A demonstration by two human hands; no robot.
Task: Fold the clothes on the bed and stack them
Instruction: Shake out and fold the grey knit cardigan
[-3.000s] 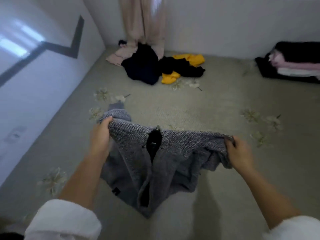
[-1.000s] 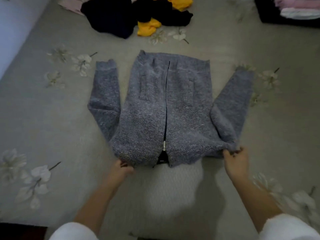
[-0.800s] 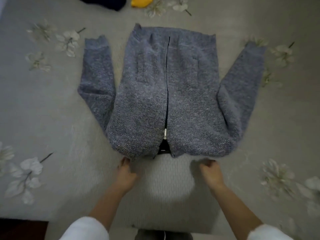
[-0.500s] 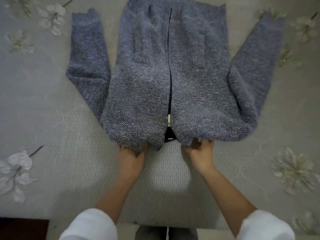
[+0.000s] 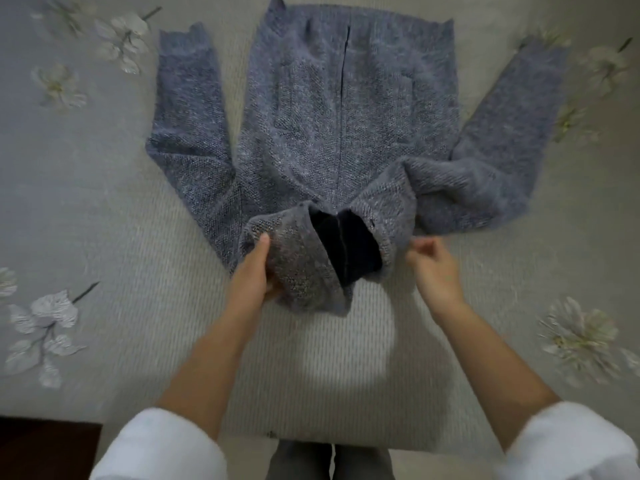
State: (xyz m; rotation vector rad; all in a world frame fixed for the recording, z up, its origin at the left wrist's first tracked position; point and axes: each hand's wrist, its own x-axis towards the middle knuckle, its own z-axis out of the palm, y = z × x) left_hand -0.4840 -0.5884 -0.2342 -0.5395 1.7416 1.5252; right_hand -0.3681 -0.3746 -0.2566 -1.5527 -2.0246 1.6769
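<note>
Left thumb (image 5: 262, 244) on top of collar (image 5: 304, 265), other fingers tucked under. My left hand (image 5: 254, 277) grips it, flap lifted, dark lining (image 5: 349, 251) showing. Right fingers (image 5: 420, 245) half curled, tips close together, just beside collar; pinching knit or not, can't tell. Right hand (image 5: 436, 271) low over bed (image 5: 104, 220). Jacket (image 5: 346, 116) front up, zipped, spread on bed, collar end nearest me, sleeves out to both sides. My read: laid out only, no fold made. Left to do: sleeves in, body folded, stack. No stack in view.
</note>
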